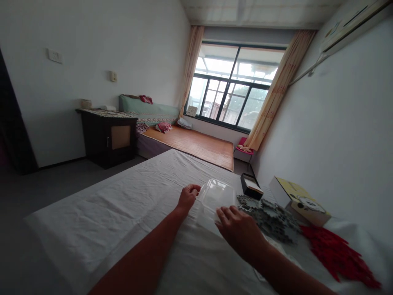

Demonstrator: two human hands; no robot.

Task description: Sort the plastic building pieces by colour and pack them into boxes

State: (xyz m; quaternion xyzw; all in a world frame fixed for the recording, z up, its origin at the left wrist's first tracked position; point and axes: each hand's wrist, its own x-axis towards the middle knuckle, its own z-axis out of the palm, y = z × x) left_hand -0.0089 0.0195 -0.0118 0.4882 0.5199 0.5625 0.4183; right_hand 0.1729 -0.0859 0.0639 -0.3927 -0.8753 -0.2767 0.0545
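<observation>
A clear plastic food container (217,193) rests on the white sheet in front of me, apparently with a lid on top. My left hand (188,197) has its fingers curled at the container's left edge. On the near right side, my right hand (235,223) bends its fingers over the container's rim. Both hands look closed on the container, though the fingertips are partly hidden. Just right of it lies a heap of grey, jagged-edged flat pieces (276,219), partly behind my right hand and forearm.
An open black box (251,185) sits behind the grey heap. Farther right are a yellow-and-white carton (302,200) and a red pile (340,252). Beyond the sheet-covered surface (123,213) stand a mat-covered bed (190,143), a dark cabinet (104,139) and a pink chair (244,146).
</observation>
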